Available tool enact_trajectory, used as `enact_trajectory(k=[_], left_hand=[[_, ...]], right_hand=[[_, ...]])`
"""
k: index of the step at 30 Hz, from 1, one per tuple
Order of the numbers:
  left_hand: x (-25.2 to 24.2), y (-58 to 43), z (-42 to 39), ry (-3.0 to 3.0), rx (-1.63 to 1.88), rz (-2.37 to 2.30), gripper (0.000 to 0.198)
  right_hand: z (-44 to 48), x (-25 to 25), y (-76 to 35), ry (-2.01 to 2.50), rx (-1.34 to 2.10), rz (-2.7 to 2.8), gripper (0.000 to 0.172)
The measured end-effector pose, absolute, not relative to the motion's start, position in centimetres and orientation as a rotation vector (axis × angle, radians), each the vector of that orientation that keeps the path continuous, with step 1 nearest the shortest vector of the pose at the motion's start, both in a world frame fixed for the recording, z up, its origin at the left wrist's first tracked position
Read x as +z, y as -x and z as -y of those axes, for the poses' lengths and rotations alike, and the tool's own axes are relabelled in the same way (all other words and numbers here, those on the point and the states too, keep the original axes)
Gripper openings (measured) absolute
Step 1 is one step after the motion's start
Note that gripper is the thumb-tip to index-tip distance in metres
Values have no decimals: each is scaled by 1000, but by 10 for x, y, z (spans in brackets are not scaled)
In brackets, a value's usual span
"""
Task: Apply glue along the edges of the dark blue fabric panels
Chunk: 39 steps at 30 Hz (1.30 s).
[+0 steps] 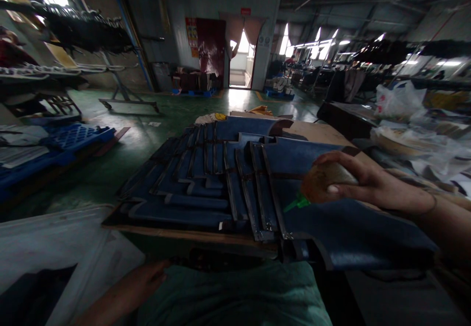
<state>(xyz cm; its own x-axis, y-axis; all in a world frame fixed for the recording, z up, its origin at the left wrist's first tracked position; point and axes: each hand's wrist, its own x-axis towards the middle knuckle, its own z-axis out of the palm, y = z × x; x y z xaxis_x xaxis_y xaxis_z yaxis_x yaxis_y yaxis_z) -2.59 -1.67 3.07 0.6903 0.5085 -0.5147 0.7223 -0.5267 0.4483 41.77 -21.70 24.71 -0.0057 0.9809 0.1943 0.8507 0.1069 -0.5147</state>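
My right hand (362, 181) grips a brownish squeeze bottle (320, 184) with a green nozzle (296, 202) pointing down-left over a blue cut piece (331, 218). Several overlapping blue pieces (198, 179) lie fanned out on a wooden board (184, 233) in front of me. My left hand (142, 282) rests low near my lap, below the board's front edge, fingers loosely curled and holding nothing that I can see.
Blue plastic pallets (69, 137) lie on the green floor at left, below racks of dark goods (84, 29). Plastic bags and clutter (408, 115) cover the table at right. A grey surface (47, 245) sits at lower left. A lit doorway (241, 61) is far ahead.
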Motion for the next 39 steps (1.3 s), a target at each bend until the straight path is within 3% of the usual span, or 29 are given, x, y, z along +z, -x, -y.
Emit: enact_trajectory(k=[4,10,16,22,39], left_hand=[[36,22,17,-2236,-601,-935,53],[41,23,19,-2210,-559,-925,51],[38,24,18,-2220,-553,-936,50],[31,29,16,-2231,-492,-921,48],[41,25,18,-2236,-544,-946,51]], right_hand=[[216,246,-420,1788,435,1914,39],[195,239,-431,1833,203,1732,48],[194,244,-427,1796,360,1800,47],[184,247,-431,1843,151,1739,47],[142,247,-450,1796,41,1766,45]])
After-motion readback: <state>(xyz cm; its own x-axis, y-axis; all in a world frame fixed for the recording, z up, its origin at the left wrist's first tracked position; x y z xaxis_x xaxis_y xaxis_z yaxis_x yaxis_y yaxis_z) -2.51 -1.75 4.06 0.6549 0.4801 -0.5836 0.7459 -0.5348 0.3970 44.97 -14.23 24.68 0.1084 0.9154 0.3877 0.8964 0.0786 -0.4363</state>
